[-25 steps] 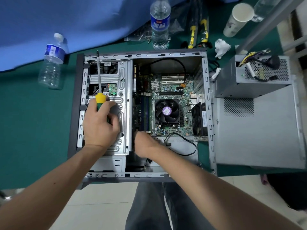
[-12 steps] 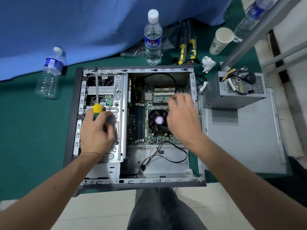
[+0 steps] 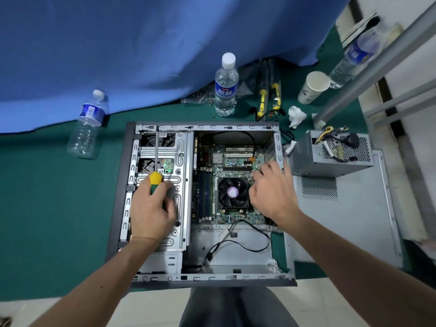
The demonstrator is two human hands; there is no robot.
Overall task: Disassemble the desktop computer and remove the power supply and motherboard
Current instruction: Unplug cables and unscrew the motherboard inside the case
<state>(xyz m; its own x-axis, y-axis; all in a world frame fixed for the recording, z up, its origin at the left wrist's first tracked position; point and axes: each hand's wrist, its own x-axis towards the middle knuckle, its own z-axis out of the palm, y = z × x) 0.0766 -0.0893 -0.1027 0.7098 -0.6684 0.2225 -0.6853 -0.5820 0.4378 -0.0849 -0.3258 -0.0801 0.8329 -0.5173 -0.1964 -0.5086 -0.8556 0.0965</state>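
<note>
The open desktop case (image 3: 203, 277) lies flat on the green mat. Inside it, the green motherboard (image 3: 236, 161) carries a black CPU fan (image 3: 232, 192). My left hand (image 3: 151, 208) rests on the silver drive cage (image 3: 181, 147) and grips a yellow-and-green screwdriver (image 3: 155, 175), its shaft pointing away from me. My right hand (image 3: 271, 190) hovers over the motherboard's right edge beside the fan, fingers curled and blurred; nothing can be made out in it. The grey power supply (image 3: 330, 159) stands outside the case on the removed side panel (image 3: 342, 220).
A loose black cable (image 3: 238, 244) lies in the case's near bay. Beyond the case stand an upright water bottle (image 3: 225, 86), a lying bottle (image 3: 87, 128), yellow-handled tools (image 3: 269, 97), a paper cup (image 3: 312, 87) and crumpled tissue (image 3: 296, 115). A blue cloth (image 3: 141, 48) hangs behind.
My right hand left the case's near bay, crossed over the fan and now sits by the motherboard's right edge. The left hand has kept its grip on the screwdriver.
</note>
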